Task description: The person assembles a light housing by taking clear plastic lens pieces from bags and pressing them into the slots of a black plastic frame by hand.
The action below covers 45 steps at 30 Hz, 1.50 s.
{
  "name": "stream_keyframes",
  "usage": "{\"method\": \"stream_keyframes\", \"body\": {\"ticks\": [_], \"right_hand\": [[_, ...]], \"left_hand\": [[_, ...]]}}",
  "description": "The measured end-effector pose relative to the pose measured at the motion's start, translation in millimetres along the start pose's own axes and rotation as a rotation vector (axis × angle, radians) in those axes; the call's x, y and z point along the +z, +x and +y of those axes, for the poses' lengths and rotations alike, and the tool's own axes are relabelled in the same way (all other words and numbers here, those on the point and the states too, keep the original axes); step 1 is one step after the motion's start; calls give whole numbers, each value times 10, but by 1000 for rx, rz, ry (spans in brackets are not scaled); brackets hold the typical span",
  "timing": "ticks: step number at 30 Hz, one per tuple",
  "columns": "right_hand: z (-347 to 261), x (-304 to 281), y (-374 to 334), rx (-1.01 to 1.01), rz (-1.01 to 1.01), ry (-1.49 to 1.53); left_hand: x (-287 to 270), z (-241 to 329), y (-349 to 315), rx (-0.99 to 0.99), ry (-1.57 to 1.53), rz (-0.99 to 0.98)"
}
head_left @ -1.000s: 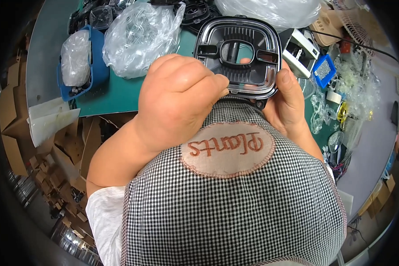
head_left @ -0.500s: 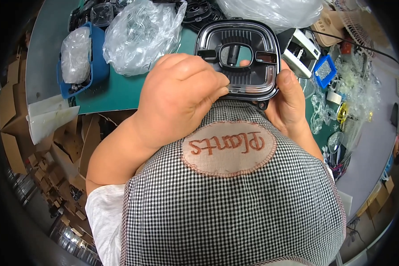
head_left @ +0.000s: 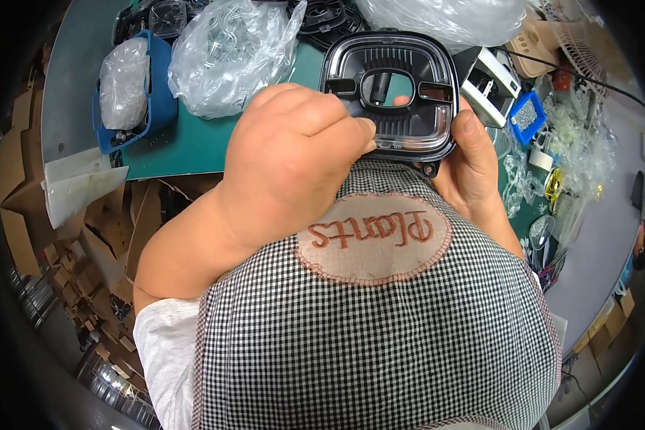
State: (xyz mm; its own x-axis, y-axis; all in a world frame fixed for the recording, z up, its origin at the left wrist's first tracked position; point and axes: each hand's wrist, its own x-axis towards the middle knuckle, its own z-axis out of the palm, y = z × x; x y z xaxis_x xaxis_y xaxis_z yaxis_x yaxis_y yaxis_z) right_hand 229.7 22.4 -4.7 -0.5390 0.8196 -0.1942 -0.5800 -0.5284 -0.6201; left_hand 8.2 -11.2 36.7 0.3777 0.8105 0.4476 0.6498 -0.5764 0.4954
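A black squarish plastic housing [head_left: 389, 129] with rounded corners, a clear strip round its rim and an oval opening in the middle is held up over the near edge of the green table. My right hand [head_left: 473, 147] grips its right side, thumb on the near face; one fingertip shows through the oval opening. At the housing's lower left corner is my left hand [head_left: 297, 147], its fingers curled and pinched together against the rim. Whatever is between those fingertips, if anything, is hidden.
Beyond the housing lie a clear plastic bag [head_left: 233, 57] of coiled clear parts and black round parts [head_left: 322, 18]. A blue bin [head_left: 161, 93] stands left. Toward the right are a white device [head_left: 489, 86], a small blue tray [head_left: 527, 117] and tangled clear plastic [head_left: 573, 143]. Cardboard boxes [head_left: 21, 193] fill the lower left.
The housing and both hands have shifted slightly to the right in the picture. The left hand's pinch at the corner and the right hand's grip look the same.
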Motion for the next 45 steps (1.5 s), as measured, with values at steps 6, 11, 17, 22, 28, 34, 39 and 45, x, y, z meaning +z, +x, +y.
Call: {"method": "stream_keyframes", "body": {"ticks": [6, 11, 17, 22, 28, 34, 39, 45], "right_hand": [[1, 23, -17, -4, 10, -9], [6, 33, -19, -13, -3, -18], [4, 44, -22, -11, -19, -30], [11, 24, -25, -18, -14, -55], [10, 38, -16, -48, -28, -56], [7, 65, -11, -87, -13, -37], [4, 69, 9, -113, -29, -25], [-1, 85, -20, -107, -38, -67]], "left_hand": [[49, -69, -31, 128, 44, 16], [58, -88, -32, 156, 53, 15], [38, -60, -49, 162, 89, -20], [24, -43, -58, 161, 87, -48], [73, -21, -110, 162, 120, -14], [12, 90, -79, 71, 196, -39], [-73, -30, -102, -67, 123, 59], [155, -42, -172, -690, -1036, 241]]}}
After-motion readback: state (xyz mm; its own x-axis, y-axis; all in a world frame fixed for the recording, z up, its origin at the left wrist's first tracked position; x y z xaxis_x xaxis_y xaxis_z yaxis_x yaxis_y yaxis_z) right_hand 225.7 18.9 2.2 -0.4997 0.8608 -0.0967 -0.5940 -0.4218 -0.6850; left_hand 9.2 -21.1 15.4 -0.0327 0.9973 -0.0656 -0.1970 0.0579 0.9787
